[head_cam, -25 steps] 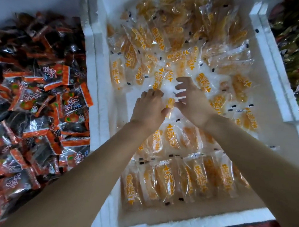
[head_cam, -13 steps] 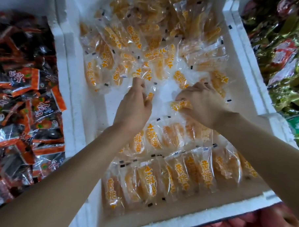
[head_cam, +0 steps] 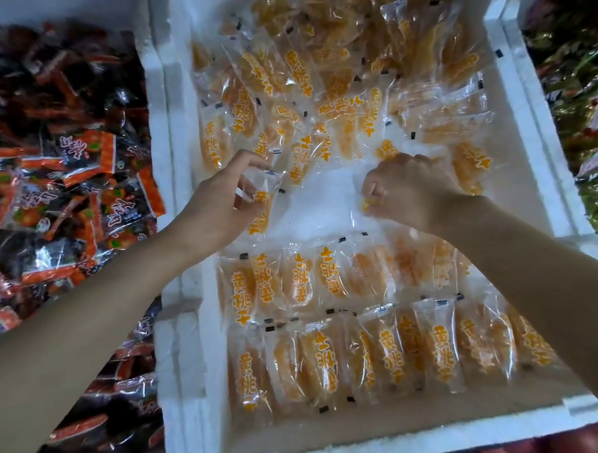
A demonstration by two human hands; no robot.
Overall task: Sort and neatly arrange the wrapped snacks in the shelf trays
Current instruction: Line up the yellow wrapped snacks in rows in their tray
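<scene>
As left hand (head_cam: 220, 202) pinches a packet (head_cam: 262, 207) and right hand (head_cam: 407, 193) clutches a second packet (head_cam: 366, 204), either may slip, upsetting neat rows (head_cam: 322, 282).

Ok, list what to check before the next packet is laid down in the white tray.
1. Left hand grips the left packet: ok.
2. Right hand grips the right packet: ok, though mostly hidden by fingers.
3. Bare floor of the white tray free beyond the neat rows: ok.
4. Two near rows lie side by side, in line: ok.
5. Far pile arranged: not ok, a loose heap.
6. Right packet facing print up: cannot tell.
</scene>
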